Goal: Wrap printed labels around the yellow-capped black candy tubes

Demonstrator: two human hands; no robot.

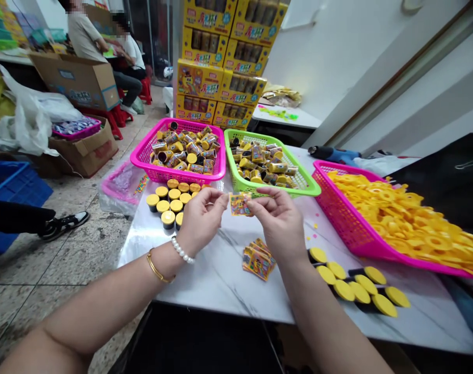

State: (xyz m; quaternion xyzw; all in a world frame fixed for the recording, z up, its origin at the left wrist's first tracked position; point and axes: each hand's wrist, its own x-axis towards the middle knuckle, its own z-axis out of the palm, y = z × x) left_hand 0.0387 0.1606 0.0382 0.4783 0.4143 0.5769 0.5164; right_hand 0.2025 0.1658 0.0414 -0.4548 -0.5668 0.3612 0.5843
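Between my two hands is a small, colourful printed label (239, 204), held up above the marble-patterned table (217, 275). My right hand (279, 221) pinches its right edge between thumb and fingers. At its left edge, the thumb and forefinger of my left hand (205, 213) are pinched together at the label's corner. Below them lies a loose stack of similar labels (258, 259). Yellow-topped black cups (174, 194) stand in rows behind my left hand. More yellow-topped cups (361, 292) lie tilted beside my right forearm.
At the back, a pink basket (143, 158) and a green basket (236, 182) hold many small labelled cups. A pink basket (338, 221) of yellow plastic rings (400, 218) stands right. Behind are stacked yellow boxes (199, 78). Two people (86, 39) sit far left; a shoe (65, 223) shows nearer.
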